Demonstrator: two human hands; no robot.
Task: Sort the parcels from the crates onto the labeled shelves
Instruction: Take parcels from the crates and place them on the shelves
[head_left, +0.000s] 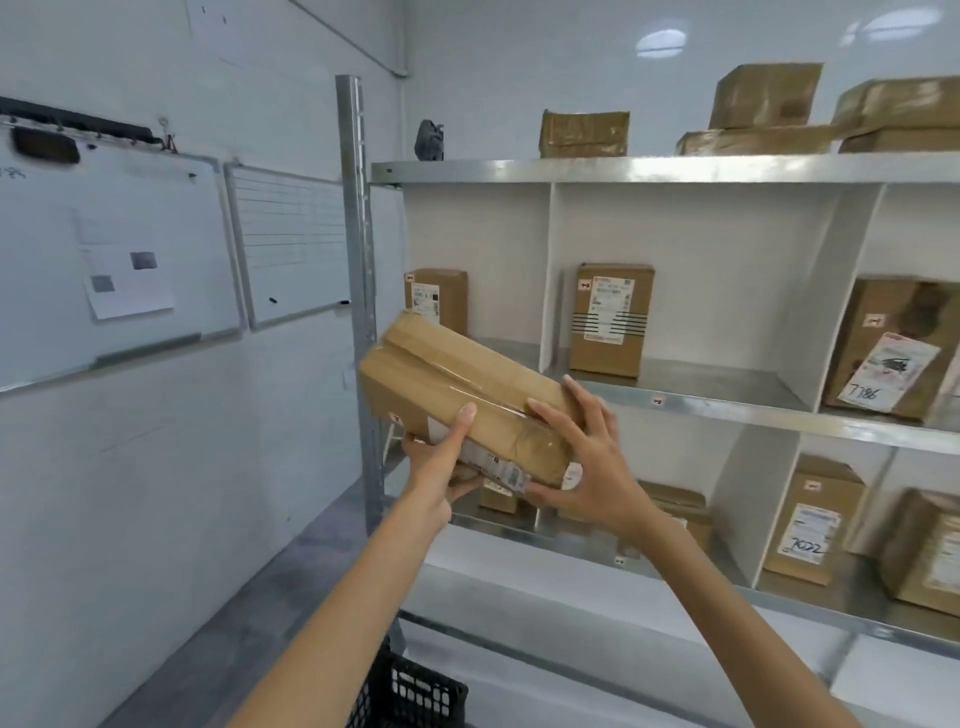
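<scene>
White walls close in this corner, with two whiteboards (119, 260) hung on the left wall and a metal shelf rack (623, 170) standing against the back one. White dividers split the rack into compartments, and most of them hold an upright brown box with a printed label. One box (439, 301) stands in the far-left middle compartment, another (612, 319) in the next one along, and a third (893, 348) with a handwritten number on its label leans further right. More boxes, wrapped in tape, sit on the top shelf (584, 134).

In front of the rack's left post, a person holds a long taped cardboard parcel (457, 384) up in the air, tilted with its far end higher. The left hand (441, 462) grips the near lower edge, thumb on the side and fingers curled underneath. The right hand (582, 457) is spread wide over the near end, fingers on top and thumb below by a label. Both hands are closed on the parcel, clear of every shelf.

Down by the floor, the corner of a black plastic crate (410, 691) shows between the forearms.
</scene>
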